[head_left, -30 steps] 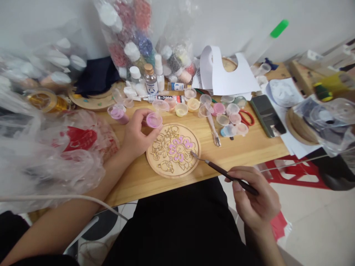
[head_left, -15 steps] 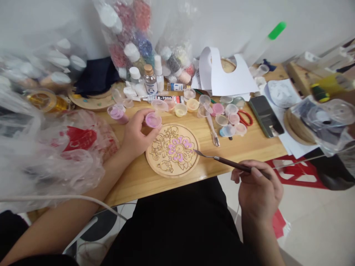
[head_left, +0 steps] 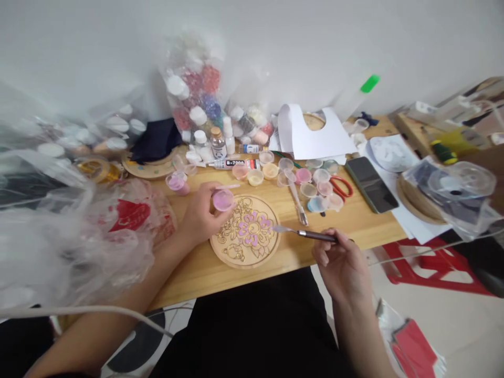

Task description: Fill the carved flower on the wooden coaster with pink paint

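L hand (head_left: 202, 215) pinches small cup (head_left: 222, 200) of lilac stuff nr upper-L edge of round board (head_left: 246, 258); R hand (head_left: 342, 257) pinches knife (head_left: 318, 236) by dark handle, blade tip at board's R side, can't tell if touching. Board, w/ gold-outlined flower (head_left: 253, 239) part-filled lilac, lies flat on desk (head_left: 189, 283) nr front edge. Beyond: tube (head_left: 236, 164), more cups (head_left: 270, 171), phone (head_left: 372, 184) off R.
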Action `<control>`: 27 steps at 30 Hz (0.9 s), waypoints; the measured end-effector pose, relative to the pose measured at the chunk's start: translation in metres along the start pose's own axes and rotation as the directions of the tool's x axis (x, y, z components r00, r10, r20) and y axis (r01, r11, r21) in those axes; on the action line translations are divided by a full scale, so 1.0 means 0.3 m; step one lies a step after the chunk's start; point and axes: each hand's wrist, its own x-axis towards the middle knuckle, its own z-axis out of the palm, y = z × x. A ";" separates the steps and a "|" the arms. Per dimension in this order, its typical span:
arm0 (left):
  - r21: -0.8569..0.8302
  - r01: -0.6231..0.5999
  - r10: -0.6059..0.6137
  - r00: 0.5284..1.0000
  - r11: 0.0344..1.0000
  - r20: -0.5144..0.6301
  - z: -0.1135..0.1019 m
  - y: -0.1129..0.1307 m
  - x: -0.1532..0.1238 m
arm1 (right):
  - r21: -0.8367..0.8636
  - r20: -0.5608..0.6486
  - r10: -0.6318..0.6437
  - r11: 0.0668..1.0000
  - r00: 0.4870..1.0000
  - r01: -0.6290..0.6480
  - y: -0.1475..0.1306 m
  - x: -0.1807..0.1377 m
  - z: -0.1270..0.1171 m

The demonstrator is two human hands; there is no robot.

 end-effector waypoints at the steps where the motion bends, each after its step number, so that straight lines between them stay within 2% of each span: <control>1: 0.001 -0.032 0.032 0.999 0.999 0.011 -0.004 0.016 0.009 | 0.017 0.028 -0.027 1.000 0.999 0.026 -0.003 0.008 0.014; 5: 0.009 -0.082 0.081 0.995 0.997 0.065 -0.034 0.082 0.053 | 0.031 0.094 -0.220 0.975 0.971 0.219 -0.035 0.005 0.099; 8: 0.049 -0.148 0.145 0.987 0.988 0.071 -0.062 0.126 0.088 | -0.056 0.145 -0.396 0.912 0.907 0.407 -0.073 -0.021 0.156; 10: 0.045 -0.195 0.192 0.979 0.980 0.072 -0.077 0.156 0.111 | -0.168 0.221 -0.512 0.819 0.830 0.549 -0.106 -0.035 0.176; 13: 0.013 -0.192 0.190 0.979 0.981 0.075 -0.089 0.203 0.141 | -0.252 0.416 -0.667 0.568 0.618 0.783 -0.168 -0.037 0.190; 14: 0.010 -0.189 0.188 0.979 0.982 0.075 -0.092 0.217 0.150 | -0.270 0.474 -0.678 0.496 0.562 0.826 -0.190 -0.034 0.193; 15: 0.010 -0.190 0.189 0.979 0.982 0.075 -0.094 0.231 0.157 | -0.293 0.520 -0.669 0.444 0.530 0.847 -0.212 -0.031 0.196; 17: 0.017 -0.212 0.210 0.974 0.977 0.083 -0.101 0.253 0.168 | -0.335 0.562 -0.651 0.386 0.511 0.860 -0.251 -0.025 0.199; 21: 0.022 -0.215 0.211 0.970 0.976 0.124 -0.120 0.284 0.184 | -0.385 0.600 -0.599 0.365 0.530 0.848 -0.289 -0.026 0.200; 23: 0.016 -0.219 0.214 0.967 0.976 0.139 -0.127 0.293 0.189 | -0.382 0.586 -0.614 0.367 0.529 0.848 -0.287 -0.031 0.200; 27: 0.004 -0.198 0.196 0.973 0.980 0.125 -0.124 0.300 0.190 | -0.392 0.500 -0.656 0.411 0.565 0.823 -0.264 -0.032 0.200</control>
